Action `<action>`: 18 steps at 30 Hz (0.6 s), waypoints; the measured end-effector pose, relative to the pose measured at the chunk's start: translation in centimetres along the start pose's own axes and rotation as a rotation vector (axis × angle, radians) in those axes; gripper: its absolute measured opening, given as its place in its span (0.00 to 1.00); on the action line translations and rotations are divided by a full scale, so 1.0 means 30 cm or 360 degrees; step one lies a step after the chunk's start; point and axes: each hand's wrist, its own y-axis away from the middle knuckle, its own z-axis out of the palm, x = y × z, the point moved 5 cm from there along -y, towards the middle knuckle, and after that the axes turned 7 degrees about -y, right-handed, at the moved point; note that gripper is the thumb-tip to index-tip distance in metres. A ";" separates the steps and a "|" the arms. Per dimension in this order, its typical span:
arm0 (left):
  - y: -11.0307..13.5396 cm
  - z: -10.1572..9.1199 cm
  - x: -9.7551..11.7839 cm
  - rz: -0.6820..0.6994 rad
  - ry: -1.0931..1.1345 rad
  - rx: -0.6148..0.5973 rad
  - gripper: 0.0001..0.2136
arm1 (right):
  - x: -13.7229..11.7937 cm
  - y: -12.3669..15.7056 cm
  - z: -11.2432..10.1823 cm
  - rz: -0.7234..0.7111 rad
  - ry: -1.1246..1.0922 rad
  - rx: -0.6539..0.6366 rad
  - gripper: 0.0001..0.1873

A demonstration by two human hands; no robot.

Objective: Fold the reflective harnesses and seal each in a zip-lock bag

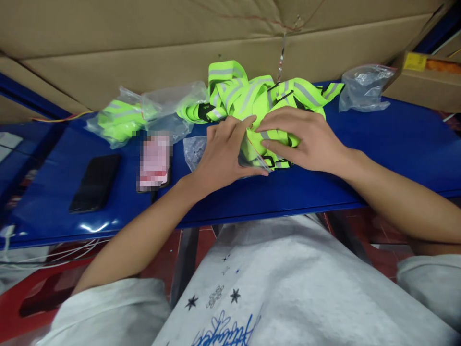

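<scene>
My left hand (pixel 221 156) is closed on the edges of a clear plastic bag (pixel 248 154), its thumb and fingers spreading the mouth towards the right. A folded neon-yellow reflective strap (pixel 272 139) with a black buckle lies at that mouth, partly inside it. My right hand (pixel 311 139) grips the folded strap from the right between thumb and fingers. Just behind both hands sits a tangled pile of reflective straps (pixel 248 96), yellow with grey stripes and black fittings. Part of the bag is hidden under my left hand.
On the blue table (pixel 223 204), a bagged yellow strap (pixel 120 120) lies at the left beside more clear plastic (pixel 173 103). A dark phone (pixel 95 182) and a lit phone (pixel 154 161) lie nearer. Another clear bag (pixel 365 89) and a cardboard box (pixel 425 89) stand at the right. Cardboard (pixel 144 67) backs the table.
</scene>
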 end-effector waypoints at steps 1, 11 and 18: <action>-0.001 0.000 -0.002 -0.0018 0.0004 -0.0010 0.57 | 0.006 -0.001 -0.002 0.0011 0.0002 0.0021 0.16; -0.003 -0.045 0.084 0.0046 0.0014 -0.0057 0.50 | 0.021 -0.003 0.021 -0.0033 0.0070 -0.0082 0.14; 0.001 -0.050 0.040 0.0047 0.0340 -0.0180 0.61 | 0.019 -0.004 0.017 -0.0050 0.0002 0.0038 0.14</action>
